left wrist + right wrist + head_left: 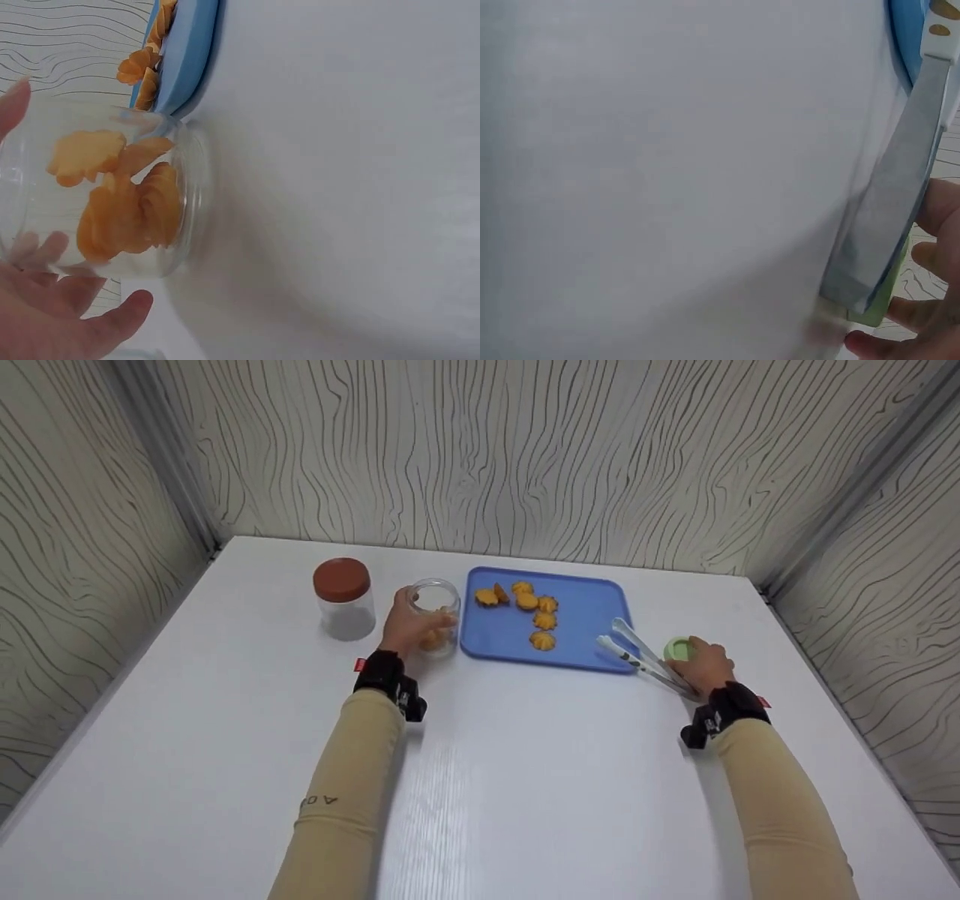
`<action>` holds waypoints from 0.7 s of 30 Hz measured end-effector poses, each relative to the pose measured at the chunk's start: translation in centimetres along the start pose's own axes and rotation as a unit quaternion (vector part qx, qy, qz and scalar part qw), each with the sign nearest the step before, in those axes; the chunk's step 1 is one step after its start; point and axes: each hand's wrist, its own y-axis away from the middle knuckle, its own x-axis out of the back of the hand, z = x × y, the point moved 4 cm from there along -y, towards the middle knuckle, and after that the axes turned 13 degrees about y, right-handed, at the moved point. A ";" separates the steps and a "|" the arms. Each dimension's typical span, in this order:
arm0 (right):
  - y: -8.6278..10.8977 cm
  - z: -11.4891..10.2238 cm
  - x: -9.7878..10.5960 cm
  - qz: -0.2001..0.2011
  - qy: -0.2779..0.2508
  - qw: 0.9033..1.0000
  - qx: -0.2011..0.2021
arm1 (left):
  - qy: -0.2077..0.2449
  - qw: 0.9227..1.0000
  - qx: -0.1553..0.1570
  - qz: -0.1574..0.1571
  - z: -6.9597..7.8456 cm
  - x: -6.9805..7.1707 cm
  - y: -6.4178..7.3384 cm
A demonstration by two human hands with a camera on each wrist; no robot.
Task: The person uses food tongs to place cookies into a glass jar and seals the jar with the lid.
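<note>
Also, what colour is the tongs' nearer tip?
White with brown spots; the tongs' nearer tip shows best in the right wrist view.

One high view, two close ones

The head camera looks forward and down from the near side, taking in the counter [540, 780], both forearms [341, 780] and the wood-grain wall [480, 457]. The left wrist camera [412, 701] sits close to the clear jar [193, 214], its picture turned so the wall falls at left; the right wrist camera [699, 730], close to the tongs [892, 195], is turned oppositely, wall at right. All three share the blue tray [585, 622], which both wrist views crop.
</note>
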 end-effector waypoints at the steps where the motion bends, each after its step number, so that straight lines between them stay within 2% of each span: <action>1: 0.1 -0.1 0.2 0.014 -0.015 1.000 -0.010 | -0.003 1.000 0.002 0.000 0.1 0.0 -0.1; 4: 0.3 -0.6 0.9 0.061 -0.062 0.996 -0.023 | -0.014 1.000 0.006 -0.008 0.3 0.0 0.0; 8: 0.5 -3.9 1.7 0.106 -0.089 0.990 0.023 | -0.017 1.000 0.010 -0.016 0.6 0.1 0.3; 13: 1.6 -11.0 2.0 0.108 -0.083 0.984 0.113 | -0.020 1.000 0.012 -0.013 0.7 -0.2 0.2; 16: 2.5 -14.7 1.6 0.106 -0.074 0.976 0.175 | -0.020 1.000 0.014 -0.010 0.5 -0.3 0.0; 18: 2.9 -16.5 1.3 0.108 -0.067 0.970 0.205 | -0.015 1.000 0.019 -0.008 0.3 -0.3 -0.1; 21: 3.1 -18.3 0.8 0.104 -0.070 0.966 0.225 | -0.006 1.000 0.021 -0.002 0.2 -0.1 -0.2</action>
